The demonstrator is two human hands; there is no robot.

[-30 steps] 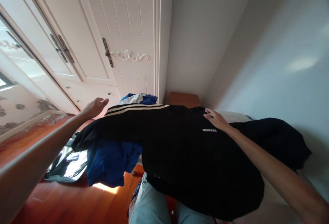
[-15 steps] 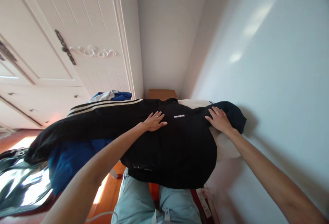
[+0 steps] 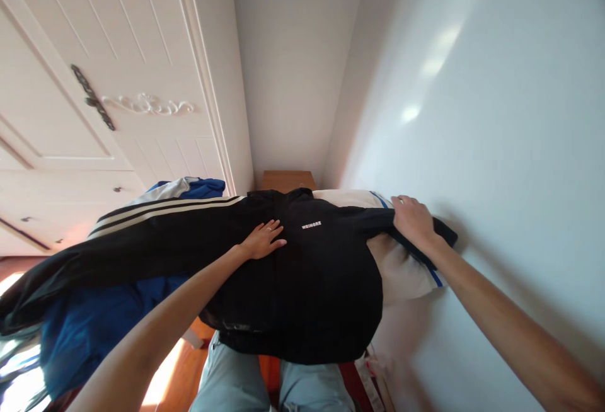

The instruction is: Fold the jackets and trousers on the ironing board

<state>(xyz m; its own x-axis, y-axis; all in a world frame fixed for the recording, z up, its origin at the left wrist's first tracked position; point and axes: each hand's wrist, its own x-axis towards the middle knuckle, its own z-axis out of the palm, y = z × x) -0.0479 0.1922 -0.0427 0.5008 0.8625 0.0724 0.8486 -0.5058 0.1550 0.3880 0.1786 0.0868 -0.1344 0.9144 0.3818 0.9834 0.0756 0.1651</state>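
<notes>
A black jacket [image 3: 321, 292] lies spread out in front of me, with small white lettering on the chest and pale stripes along the sleeve at the left. My left hand [image 3: 261, 240] rests flat on its middle, fingers spread. At the right, my right hand [image 3: 413, 222] has its fingers curled over the other black sleeve, whose end [image 3: 445, 231] sticks out beyond it near the wall. Under that sleeve shows a white garment [image 3: 397, 270] with blue trim. Blue cloth [image 3: 104, 317] hangs below the striped sleeve.
A pale wall [image 3: 510, 147] runs close along the right side. White cabinet doors [image 3: 137, 59] rise at the left, with a white and blue cloth bundle [image 3: 201, 188] in front. A wooden piece [image 3: 288, 180] stands at the back, and my legs [image 3: 231, 377] are below the jacket.
My right hand has gone from lying spread on the right sleeve to gripping it. That sleeve now looks straighter and narrower, uncovering the blue trim beneath. The view has shifted to the right.
</notes>
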